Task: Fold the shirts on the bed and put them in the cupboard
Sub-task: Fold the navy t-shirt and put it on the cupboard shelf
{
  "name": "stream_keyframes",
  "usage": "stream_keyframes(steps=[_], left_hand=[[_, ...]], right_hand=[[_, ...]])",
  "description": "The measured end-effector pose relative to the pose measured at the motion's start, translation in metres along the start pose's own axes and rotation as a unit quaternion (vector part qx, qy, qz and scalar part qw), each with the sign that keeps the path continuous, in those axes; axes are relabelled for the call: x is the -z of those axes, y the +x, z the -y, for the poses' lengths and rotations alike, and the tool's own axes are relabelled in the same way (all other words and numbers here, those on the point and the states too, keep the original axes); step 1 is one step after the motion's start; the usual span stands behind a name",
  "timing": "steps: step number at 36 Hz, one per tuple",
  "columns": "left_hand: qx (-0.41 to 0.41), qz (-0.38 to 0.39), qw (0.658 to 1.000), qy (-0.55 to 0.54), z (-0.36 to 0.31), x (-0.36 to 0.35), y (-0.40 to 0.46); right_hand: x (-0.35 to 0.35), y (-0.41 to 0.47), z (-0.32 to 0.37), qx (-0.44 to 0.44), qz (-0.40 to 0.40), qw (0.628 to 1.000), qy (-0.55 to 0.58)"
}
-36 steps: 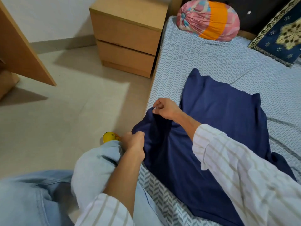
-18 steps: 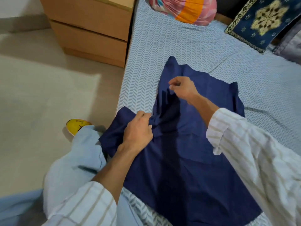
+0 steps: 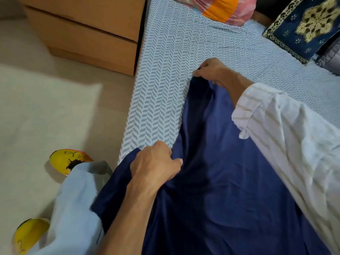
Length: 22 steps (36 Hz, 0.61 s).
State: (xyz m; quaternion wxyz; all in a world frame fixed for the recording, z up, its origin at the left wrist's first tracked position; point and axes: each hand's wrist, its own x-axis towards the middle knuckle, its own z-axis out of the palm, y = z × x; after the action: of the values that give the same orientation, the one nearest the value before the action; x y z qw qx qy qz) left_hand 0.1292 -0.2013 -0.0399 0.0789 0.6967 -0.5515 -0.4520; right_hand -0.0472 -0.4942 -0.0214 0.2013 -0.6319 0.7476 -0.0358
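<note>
The folding is under way — a lengthwise fold of the navy shirt, which lies spread on the bed near its left edge, with a lower corner hanging off the side over the person's knee. The left hand has its fingers curled into the cloth at the near end of the shirt's left edge, bunching it. The right hand pinches the far end of the same edge, thumb and fingers closed on the fabric, the striped sleeve lying across the shirt's right half.

Between the two grips the edge runs as a fairly straight line along the herringbone sheet, so the step in hand looks like drawing one side of the shirt up and over toward its middle. The cloth is thin and limp (it creases deeply under the left hand), so it will sag wherever it is not held.

The next move, as I judge it, calls for both hands to lift together and carry the edge to the right at an even pace, keeping it taut — otherwise the fold line will wander. Then lay it flat and smooth out the bunching near the left hand. The hanging corner needs to come up onto the bed too.

The cupboard is not in view; only a wooden drawer unit stands beside the bed.
</note>
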Motion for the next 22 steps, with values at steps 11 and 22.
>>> stream_keyframes(steps=[11,22], left_hand=[[0.021,-0.024,0.999,-0.013,-0.01,-0.002,0.005],[0.07,-0.041,0.994,-0.069,-0.012,-0.002,0.011]], right_hand=[[0.001,0.011,0.005,-0.062,-0.007,0.989,0.138],[-0.006,0.022,-0.001,-0.102,-0.001,0.97,0.219]])
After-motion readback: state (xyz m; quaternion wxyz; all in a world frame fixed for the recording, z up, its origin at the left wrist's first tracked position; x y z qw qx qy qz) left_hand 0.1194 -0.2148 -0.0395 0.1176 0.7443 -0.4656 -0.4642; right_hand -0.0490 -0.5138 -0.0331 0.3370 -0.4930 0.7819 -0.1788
